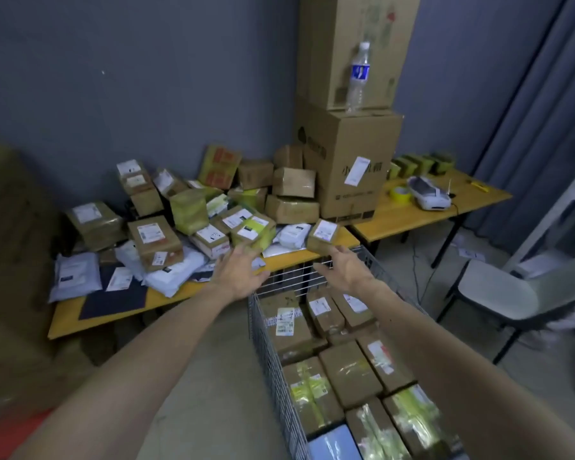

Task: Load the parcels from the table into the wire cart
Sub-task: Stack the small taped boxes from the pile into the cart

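- The wire cart [269,343] stands nearest, its floor packed with taped brown boxes [346,370] lying flat.
- Over its far rim, the left grip [243,273] and right grip [347,267] are spread wide, holding nothing.
- A small labelled box [324,236] sits just beyond the right grip at the worktop [120,313] edge; the parcel heap [193,220] lies past the left.

Yellow worktop [412,212], brown parcels [155,239] with white labels, grey wire cart [269,356], blue-labelled bottle [359,78].

light: dim, bluish | focus: soft, blurred throughout | edges: wide-angle bending | glare: none strong
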